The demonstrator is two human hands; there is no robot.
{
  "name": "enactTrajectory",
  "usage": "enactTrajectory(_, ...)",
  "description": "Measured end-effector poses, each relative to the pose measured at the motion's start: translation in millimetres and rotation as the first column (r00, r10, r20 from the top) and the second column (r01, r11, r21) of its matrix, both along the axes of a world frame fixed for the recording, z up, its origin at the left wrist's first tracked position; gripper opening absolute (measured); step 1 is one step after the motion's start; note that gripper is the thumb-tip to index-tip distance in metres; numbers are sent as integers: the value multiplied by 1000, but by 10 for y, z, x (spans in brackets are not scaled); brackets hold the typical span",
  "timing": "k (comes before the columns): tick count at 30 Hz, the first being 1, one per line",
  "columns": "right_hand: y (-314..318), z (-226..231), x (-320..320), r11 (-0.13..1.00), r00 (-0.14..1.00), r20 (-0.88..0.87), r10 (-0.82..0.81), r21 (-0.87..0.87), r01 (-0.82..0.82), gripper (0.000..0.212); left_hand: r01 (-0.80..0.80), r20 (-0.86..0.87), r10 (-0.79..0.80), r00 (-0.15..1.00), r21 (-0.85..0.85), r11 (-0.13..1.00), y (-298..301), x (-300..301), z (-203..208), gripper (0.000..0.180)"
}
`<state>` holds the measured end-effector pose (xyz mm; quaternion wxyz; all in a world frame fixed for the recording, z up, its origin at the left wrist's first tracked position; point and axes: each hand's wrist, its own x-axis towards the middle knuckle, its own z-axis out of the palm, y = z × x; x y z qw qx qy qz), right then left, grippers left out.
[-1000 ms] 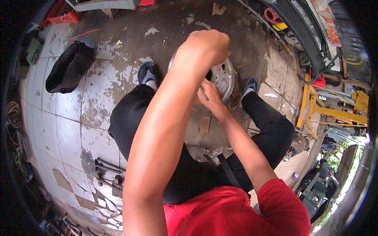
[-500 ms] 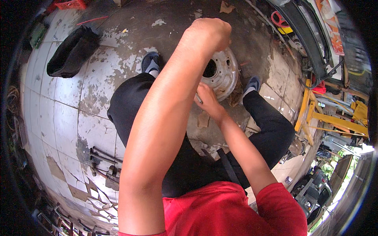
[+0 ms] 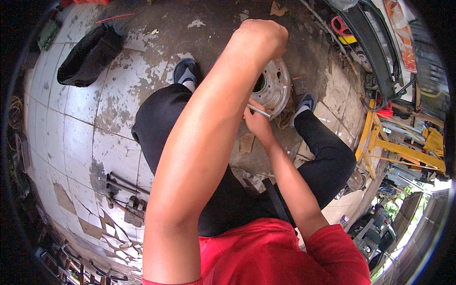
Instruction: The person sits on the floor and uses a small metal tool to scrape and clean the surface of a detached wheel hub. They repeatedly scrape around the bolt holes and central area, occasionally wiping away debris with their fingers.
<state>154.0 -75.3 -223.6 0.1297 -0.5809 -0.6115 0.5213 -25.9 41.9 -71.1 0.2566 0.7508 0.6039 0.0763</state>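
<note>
A worn, pale metal wheel rim [image 3: 281, 88] lies on the floor between my feet, its hub hole partly covered by my left arm. Above its far edge my left hand [image 3: 266, 35] is closed like a fist; its fingers face away, so what it grips, if anything, is hidden. My right hand [image 3: 259, 121] is closed around a short metal rod [image 3: 259, 110] at the rim's near edge. One end of the rod sticks out toward the right; its other end disappears behind my left forearm.
A black bag-like container [image 3: 89, 56] stands at the far left. Metal rods with a block [image 3: 135, 211] lie left of my knee. On the right are a yellow metal frame [image 3: 375, 137] and a long black car part [image 3: 375, 42]. Cracked tiles [image 3: 111, 232] cover the lower-left floor.
The metal rod has turned in my right hand, and more of its length shows now, pointing right. My left hand appears slightly farther right, as the whole view has shifted a little.
</note>
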Motion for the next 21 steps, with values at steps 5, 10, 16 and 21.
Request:
enactTrajectory(5,71,-39,-133,990,1000,-6,15,140,-14,21,21,4,-21,1000,20,1000,-17,-3,16,32)
enactTrajectory(10,178,-15,7,996,996,66,67,58,-71,24,34,-19,-34,999,26,999,-16,-19,12,31)
enactTrajectory(16,285,142,-124,987,948,285,139,38,-157,24,55,-30,-54,998,49,997,-26,8,9,31)
enactTrajectory(21,217,125,-171,999,975,224,8,48,-20,27,40,-8,-39,999,18,999,-2,31,-7,32)
